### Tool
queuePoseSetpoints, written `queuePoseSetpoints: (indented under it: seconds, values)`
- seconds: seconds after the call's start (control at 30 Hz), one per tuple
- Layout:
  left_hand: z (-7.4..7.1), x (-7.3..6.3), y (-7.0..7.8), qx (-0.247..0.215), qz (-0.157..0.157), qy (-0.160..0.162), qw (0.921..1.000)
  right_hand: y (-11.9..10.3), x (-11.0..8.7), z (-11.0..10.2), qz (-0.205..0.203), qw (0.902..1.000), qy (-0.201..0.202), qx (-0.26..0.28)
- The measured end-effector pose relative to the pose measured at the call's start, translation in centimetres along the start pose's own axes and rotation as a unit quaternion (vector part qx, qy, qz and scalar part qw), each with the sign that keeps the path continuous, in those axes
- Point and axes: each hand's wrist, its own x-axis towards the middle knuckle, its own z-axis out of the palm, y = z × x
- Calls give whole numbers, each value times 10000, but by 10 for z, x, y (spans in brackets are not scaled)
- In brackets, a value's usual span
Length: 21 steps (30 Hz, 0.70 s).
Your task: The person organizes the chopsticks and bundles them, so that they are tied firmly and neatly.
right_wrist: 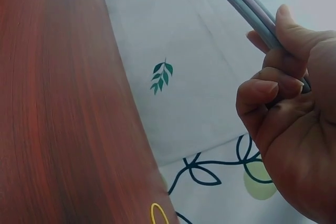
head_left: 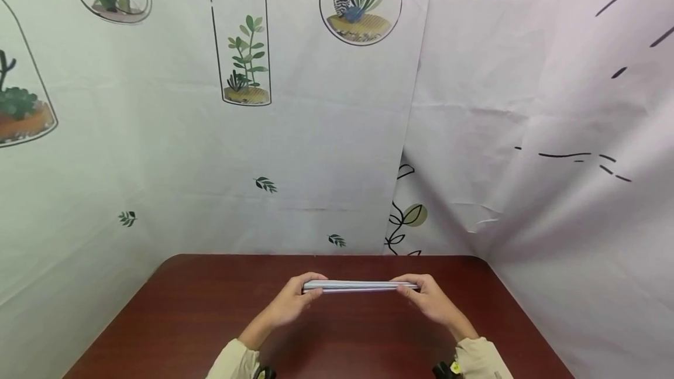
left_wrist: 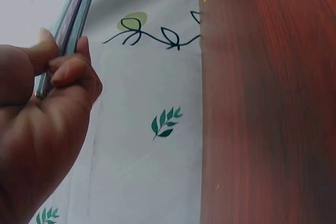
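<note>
A slim bundle of long, straight, pale grey-blue sticks [head_left: 358,286] lies level between both hands, over the far half of the table. The left hand [head_left: 291,302] grips its left end, with the thumb on the near side and the fingers behind. At the other end, the right hand [head_left: 433,301] pinches it the same way. In the left wrist view, thumb and curled fingers close around the sticks [left_wrist: 76,17]. The right wrist view shows grey and lilac-tinted lengths of the sticks [right_wrist: 244,9] side by side, their end partly hidden by the fingers.
A dark red-brown wooden table [head_left: 210,309] with rounded far corners spreads below the hands. White cloth [head_left: 337,151] printed with plants and jars hangs behind it, and more cloth [head_left: 590,238] closes off the right side.
</note>
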Motion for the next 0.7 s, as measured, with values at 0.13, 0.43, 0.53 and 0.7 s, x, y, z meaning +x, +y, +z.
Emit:
queuePoseSetpoints:
  seconds: [0.13, 0.43, 0.53, 0.7]
  values:
    - [5, 0, 6, -71, -60, 359, 9993, -1, 1, -1, -14, 10000, 17, -60]
    - [8, 2, 18, -336, -200, 768, 9963, -4, 4, -2, -168, 9982, 217, -526]
    - [7, 1, 19, -269, -170, 800, 9963, -4, 5, 0, -237, 9959, 359, -790]
    - [7, 0, 21, -272, -245, 903, 9952, -8, 8, 7, -1017, 9663, 781, -2231]
